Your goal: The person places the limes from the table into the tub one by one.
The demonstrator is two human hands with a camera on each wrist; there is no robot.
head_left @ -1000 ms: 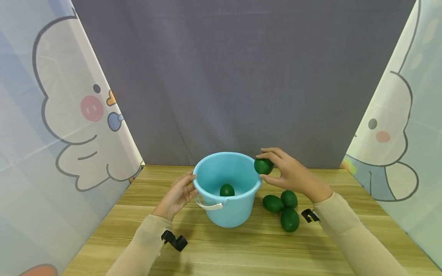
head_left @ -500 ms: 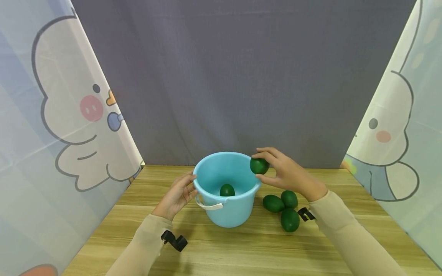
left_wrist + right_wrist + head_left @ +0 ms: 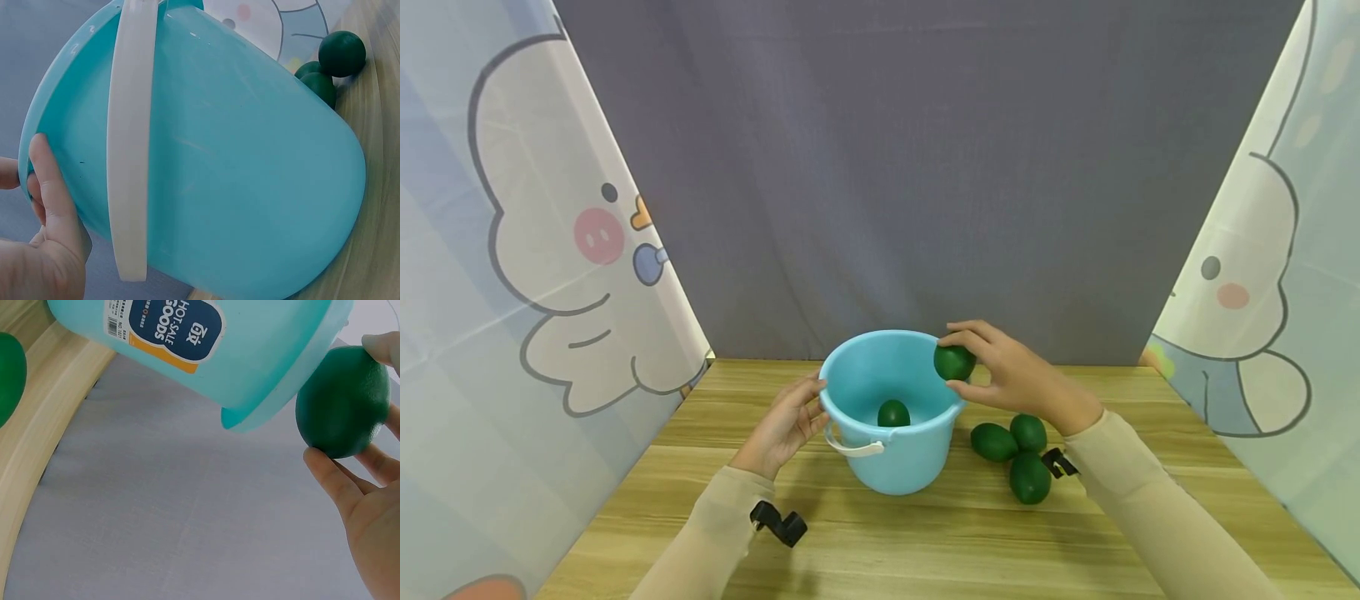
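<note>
1. Right hand (image 3: 1018, 375) pinched a green fruit (image 3: 953, 363) at the blue bucket (image 3: 898, 462), right edge.
2. Left hand (image 3: 781, 425) gripped its left edge.
3. Step seemed loading; next called for an inward shift, then release.

Wood-grain table (image 3: 865, 550) with a light-blue bucket (image 3: 898, 462) and, just beside it, three dark-green fruits (image 3: 1028, 477).

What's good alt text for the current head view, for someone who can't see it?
The right-hand grip holds a dark green fruit at the right rim of a light blue bucket, while the left-hand grip touches its left rim. One matching fruit shows inside; three more fruits lie clustered on the wooden table to the right.
</note>
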